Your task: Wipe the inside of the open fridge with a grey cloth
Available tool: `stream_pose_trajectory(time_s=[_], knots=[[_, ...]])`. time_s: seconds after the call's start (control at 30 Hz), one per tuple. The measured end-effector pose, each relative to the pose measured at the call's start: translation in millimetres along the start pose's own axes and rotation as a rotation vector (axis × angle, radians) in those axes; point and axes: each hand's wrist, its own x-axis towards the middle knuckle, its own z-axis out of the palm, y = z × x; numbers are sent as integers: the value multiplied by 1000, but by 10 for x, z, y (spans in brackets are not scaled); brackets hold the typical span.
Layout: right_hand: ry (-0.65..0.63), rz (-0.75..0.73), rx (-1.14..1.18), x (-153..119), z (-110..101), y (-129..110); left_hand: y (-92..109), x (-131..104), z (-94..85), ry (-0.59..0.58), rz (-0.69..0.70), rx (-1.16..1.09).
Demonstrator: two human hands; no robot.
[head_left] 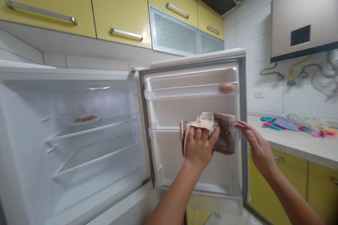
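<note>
My left hand grips a brown cloth with cream trim, its fingers pressed into the folds. The cloth lies over the middle shelf of the open fridge door and hides much of it. At the cloth's right end, beside the door's edge, my right hand has its fingers stretched out. Whether its fingertips touch the cloth or the shelf, I cannot tell. Above, a brown egg sits at the right end of the clear upper door shelf.
Inside the fridge at left, a food tray rests on the upper glass shelf. On the right, the counter carries colourful cloths or gloves and a clear plastic bag. Yellow cabinets and a water heater hang above.
</note>
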Motion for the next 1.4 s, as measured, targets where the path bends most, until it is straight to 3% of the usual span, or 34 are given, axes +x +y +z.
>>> stream_pose_trajectory(time_s=[0.17, 0.3, 0.37, 0.43, 0.53, 0.63, 0.7, 0.8, 0.87, 0.93, 1.1, 1.23, 1.4], knots=[[-62, -50, -86, 110, 9, 10, -714, -306, -107, -82, -41, 79], [-75, -86, -114, 111, 22, 52, -1312, -467, -276, -144, -155, 21], [-69, -98, -117, 94, 40, 65, -1581, -477, -370, -208, -250, -80], [-57, -105, -115, 74, 63, 63, -1812, -433, -457, -253, -432, -201], [-15, -117, -122, 47, 98, 41, -2046, -287, -562, -324, -564, -298], [13, -127, -140, 27, 124, 19, -2102, -95, -624, -342, -460, -165], [17, -133, -145, 14, 137, 9, -2049, 41, -624, -218, -264, -7], [29, -160, -143, -6, 152, -9, -1911, 252, -534, 61, 98, 138], [36, -178, -137, -18, 159, -24, -1835, 381, -428, 131, 304, 161], [35, -184, -134, -25, 162, -38, -1801, 474, -324, 116, 449, 181], [38, -208, -145, -30, 154, -57, -1902, 535, -214, 102, 632, 210], [42, -233, -148, -66, 153, -95, -2009, 585, -158, -64, 820, 117], [91, -246, -184, -145, 199, -219, -1917, 744, -1, -140, 636, 159]])
